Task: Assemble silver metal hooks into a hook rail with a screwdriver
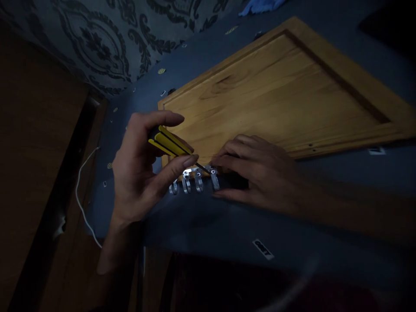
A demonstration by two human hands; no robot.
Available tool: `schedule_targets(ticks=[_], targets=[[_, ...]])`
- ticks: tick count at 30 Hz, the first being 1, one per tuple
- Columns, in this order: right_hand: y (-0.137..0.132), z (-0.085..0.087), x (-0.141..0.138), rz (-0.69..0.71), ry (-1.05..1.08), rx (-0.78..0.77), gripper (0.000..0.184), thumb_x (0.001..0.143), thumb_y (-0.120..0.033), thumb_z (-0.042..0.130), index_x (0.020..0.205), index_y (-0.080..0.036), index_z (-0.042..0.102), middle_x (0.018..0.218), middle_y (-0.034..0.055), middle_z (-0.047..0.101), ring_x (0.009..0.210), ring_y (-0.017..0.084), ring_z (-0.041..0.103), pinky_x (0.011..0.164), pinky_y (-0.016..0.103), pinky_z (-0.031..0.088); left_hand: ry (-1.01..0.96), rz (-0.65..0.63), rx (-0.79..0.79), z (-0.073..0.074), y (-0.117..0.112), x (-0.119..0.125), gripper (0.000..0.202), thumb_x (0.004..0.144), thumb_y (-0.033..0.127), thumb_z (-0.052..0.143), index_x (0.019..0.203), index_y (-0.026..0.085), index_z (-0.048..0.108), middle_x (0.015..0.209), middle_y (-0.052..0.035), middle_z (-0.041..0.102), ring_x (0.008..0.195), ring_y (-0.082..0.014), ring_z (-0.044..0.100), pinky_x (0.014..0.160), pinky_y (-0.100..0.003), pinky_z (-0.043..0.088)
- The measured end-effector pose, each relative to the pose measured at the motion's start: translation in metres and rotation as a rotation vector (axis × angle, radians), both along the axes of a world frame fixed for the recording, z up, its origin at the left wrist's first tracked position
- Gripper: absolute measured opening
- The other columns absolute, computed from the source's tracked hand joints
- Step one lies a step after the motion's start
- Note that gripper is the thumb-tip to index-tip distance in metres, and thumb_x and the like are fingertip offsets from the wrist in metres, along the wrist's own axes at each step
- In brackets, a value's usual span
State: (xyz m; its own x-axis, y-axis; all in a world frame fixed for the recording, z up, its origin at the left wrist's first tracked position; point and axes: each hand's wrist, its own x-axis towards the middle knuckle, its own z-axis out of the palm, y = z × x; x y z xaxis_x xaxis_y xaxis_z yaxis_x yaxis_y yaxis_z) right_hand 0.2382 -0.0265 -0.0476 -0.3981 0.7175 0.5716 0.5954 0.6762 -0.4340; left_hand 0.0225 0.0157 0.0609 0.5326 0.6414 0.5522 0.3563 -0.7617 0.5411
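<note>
A wooden cabinet door panel lies flat on a dark blue cloth. Along its near corner edge sits a row of shiny metal hooks. My left hand is closed round a yellow-and-black screwdriver, whose tip points right at the hook row. My right hand rests beside the rightmost hook, fingers pressed on it and on the panel's edge.
The blue cloth carries small labels and scattered bits. A white cable hangs at the left. A patterned carpet lies at the upper left, and a blue rag lies at the top. The scene is dim.
</note>
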Motion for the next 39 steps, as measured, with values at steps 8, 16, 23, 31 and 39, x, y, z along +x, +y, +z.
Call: schedule_targets(ticks=[8,16,23,31,39], targets=[[0.001,0.001,0.002,0.009,-0.020,-0.044,0.040,0.097,-0.053,0.062,0.110,-0.016,0.073,0.099,0.0104,0.068,0.092,0.026,0.061,0.080,0.041,0.047,-0.014,-0.022,-0.049,-0.003,0.000,0.000,0.045,0.084,0.046,0.084,0.124,0.036,0.067,0.120,0.0008,0.067,0.084,-0.0201,0.077,0.068,-0.035,0.067],[0.001,0.000,0.002,0.013,-0.026,0.022,0.045,0.099,-0.053,0.060,0.114,-0.013,0.072,0.098,0.0102,0.067,0.090,0.025,0.059,0.076,0.039,0.046,0.016,-0.057,-0.016,-0.005,0.002,-0.001,0.048,0.083,0.036,0.087,0.126,0.039,0.066,0.115,0.0008,0.067,0.083,-0.0192,0.077,0.068,-0.032,0.069],[-0.001,0.001,0.002,-0.005,-0.031,-0.004,0.047,0.099,-0.056,0.058,0.113,-0.014,0.072,0.098,0.0105,0.067,0.092,0.026,0.060,0.077,0.040,0.047,0.094,-0.069,-0.030,0.001,-0.001,-0.002,0.047,0.087,0.031,0.083,0.129,0.039,0.062,0.116,0.0019,0.067,0.085,-0.0198,0.079,0.073,-0.035,0.071],[-0.002,0.002,-0.002,-0.022,-0.035,-0.044,0.041,0.095,-0.053,0.065,0.111,-0.016,0.072,0.099,0.0105,0.069,0.093,0.027,0.061,0.077,0.041,0.047,0.058,-0.138,-0.093,0.001,0.000,0.003,0.047,0.087,0.029,0.083,0.129,0.037,0.064,0.121,-0.0005,0.068,0.085,-0.0247,0.079,0.071,-0.037,0.070],[-0.002,0.001,-0.003,-0.037,-0.012,-0.034,0.036,0.094,-0.050,0.068,0.108,-0.017,0.072,0.100,0.0102,0.069,0.094,0.028,0.062,0.079,0.041,0.047,0.179,-0.251,-0.079,0.007,0.003,0.001,0.060,0.089,0.018,0.079,0.140,0.040,0.056,0.127,0.0021,0.067,0.091,-0.0233,0.080,0.071,-0.036,0.071]])
